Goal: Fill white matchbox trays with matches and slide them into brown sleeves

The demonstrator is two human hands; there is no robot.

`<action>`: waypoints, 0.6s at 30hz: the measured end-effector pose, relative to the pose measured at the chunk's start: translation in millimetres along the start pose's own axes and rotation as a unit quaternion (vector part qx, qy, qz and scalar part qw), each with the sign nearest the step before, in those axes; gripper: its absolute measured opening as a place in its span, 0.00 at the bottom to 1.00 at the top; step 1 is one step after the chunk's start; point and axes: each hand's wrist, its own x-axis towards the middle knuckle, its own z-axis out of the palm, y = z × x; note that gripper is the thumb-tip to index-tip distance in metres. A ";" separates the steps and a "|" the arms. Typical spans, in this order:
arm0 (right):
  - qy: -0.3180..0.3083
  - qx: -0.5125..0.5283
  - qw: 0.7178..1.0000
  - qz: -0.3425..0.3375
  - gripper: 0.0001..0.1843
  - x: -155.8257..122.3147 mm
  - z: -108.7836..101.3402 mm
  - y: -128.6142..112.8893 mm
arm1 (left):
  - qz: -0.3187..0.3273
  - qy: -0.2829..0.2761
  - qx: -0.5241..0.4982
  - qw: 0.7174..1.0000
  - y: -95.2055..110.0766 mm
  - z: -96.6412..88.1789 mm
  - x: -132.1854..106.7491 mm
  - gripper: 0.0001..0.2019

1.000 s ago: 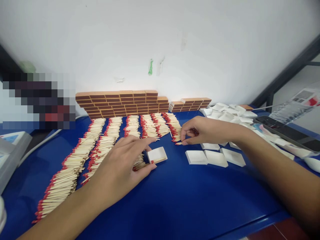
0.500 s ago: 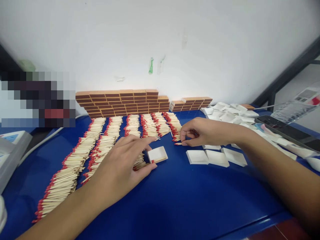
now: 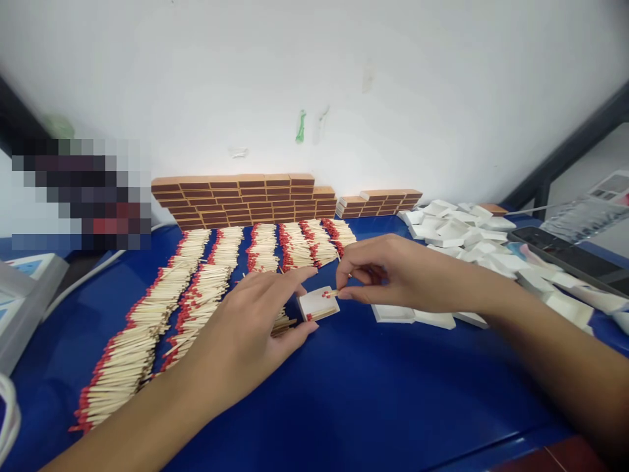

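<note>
A small white matchbox tray (image 3: 314, 302) lies on the blue table (image 3: 354, 393), with a few red-tipped matches in it. My left hand (image 3: 250, 328) rests beside it, thumb and forefinger pinching its left edge. My right hand (image 3: 388, 269) hovers at the tray's right side, fingers pinched on a small bunch of matches (image 3: 330, 294) whose red tips reach over the tray. Long rows of red-tipped matches (image 3: 196, 295) run from the wall toward me on the left.
Closed brown matchboxes (image 3: 246, 200) are stacked against the white wall. Empty white trays (image 3: 462, 229) are heaped at the right, and more lie under my right wrist. A dark phone (image 3: 565, 259) lies far right. A grey device (image 3: 24, 295) stands at the left edge.
My right hand has left the end of the right-most match row and moved left to the tray with a pinch of matches. My left hand has stayed on the tray.
</note>
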 end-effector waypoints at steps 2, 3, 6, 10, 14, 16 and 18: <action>0.016 -0.024 0.999 -0.014 0.06 -0.7 5.8 -6.8 | 0.003 0.008 -0.005 1.000 0.9 1.3 -1.1 0.30; 0.025 -0.035 0.999 -0.020 0.05 -1.4 8.7 -9.6 | 0.005 0.010 -0.007 1.000 1.2 1.9 -1.5 0.30; 0.035 -0.062 0.997 -0.039 0.05 -3.3 17.6 -15.7 | 0.010 0.009 -0.010 1.000 2.4 2.8 -1.9 0.30; 0.027 -0.100 0.993 -0.057 0.04 -3.2 27.3 -19.8 | 0.011 0.011 -0.009 1.000 3.9 3.5 -2.3 0.29; 0.030 -0.134 0.989 -0.062 0.06 -1.7 31.3 -22.2 | 0.018 0.005 -0.010 1.000 2.9 3.7 -3.6 0.28; 0.028 -0.136 0.989 -0.058 0.07 -1.5 31.8 -23.1 | 0.019 -0.004 -0.017 1.000 1.5 3.5 -3.8 0.29; 0.017 -0.134 0.989 -0.054 0.08 -1.8 32.1 -23.4 | 0.019 -0.011 -0.025 0.999 0.1 3.1 -3.5 0.31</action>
